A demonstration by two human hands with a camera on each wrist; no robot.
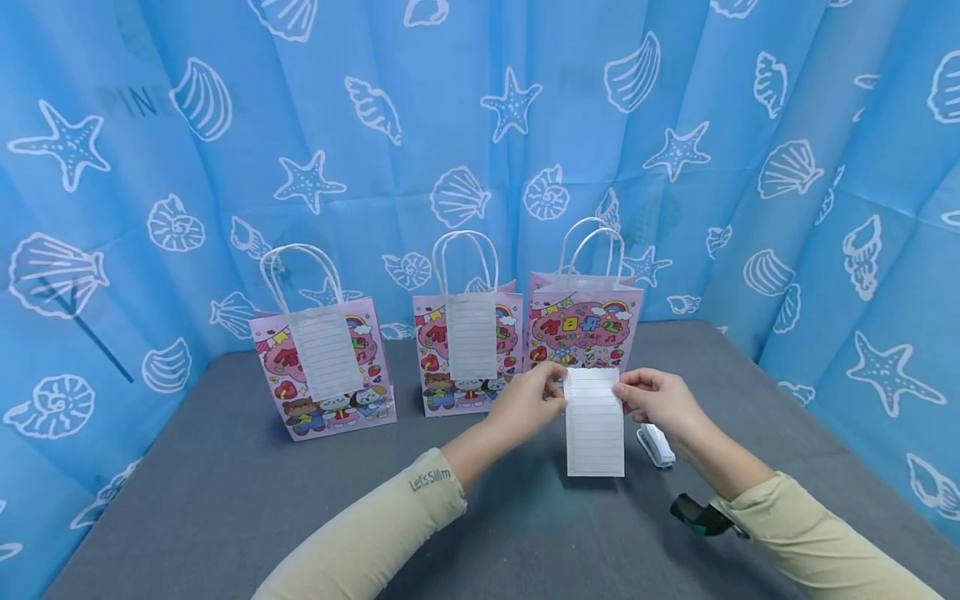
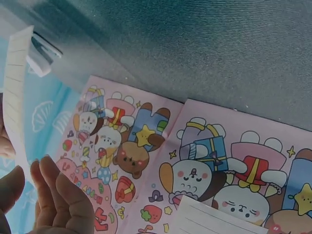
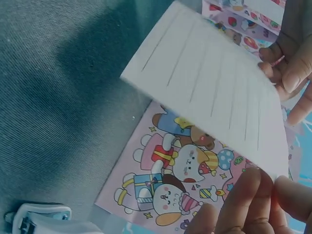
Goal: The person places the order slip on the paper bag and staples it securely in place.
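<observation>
A lined white sheet of paper (image 1: 595, 429) hangs in front of the right-hand pink gift bag (image 1: 585, 325), its top part bent. My left hand (image 1: 528, 395) pinches its upper left edge between thumb and fingers. On the opposite edge, my right hand (image 1: 663, 402) pinches the paper as well. In the right wrist view the ruled face of the sheet (image 3: 209, 83) slants over the printed bag (image 3: 165, 170), between both hands. A white stapler (image 1: 656, 446) lies on the table below my right hand.
Two more pink gift bags, one at left (image 1: 375, 354) and one in the middle (image 1: 442, 396), each carry a lined sheet on the front. A black device (image 1: 699, 514) sits by my right sleeve. Blue shell-patterned curtains (image 1: 480, 125) surround the grey table (image 1: 187, 500).
</observation>
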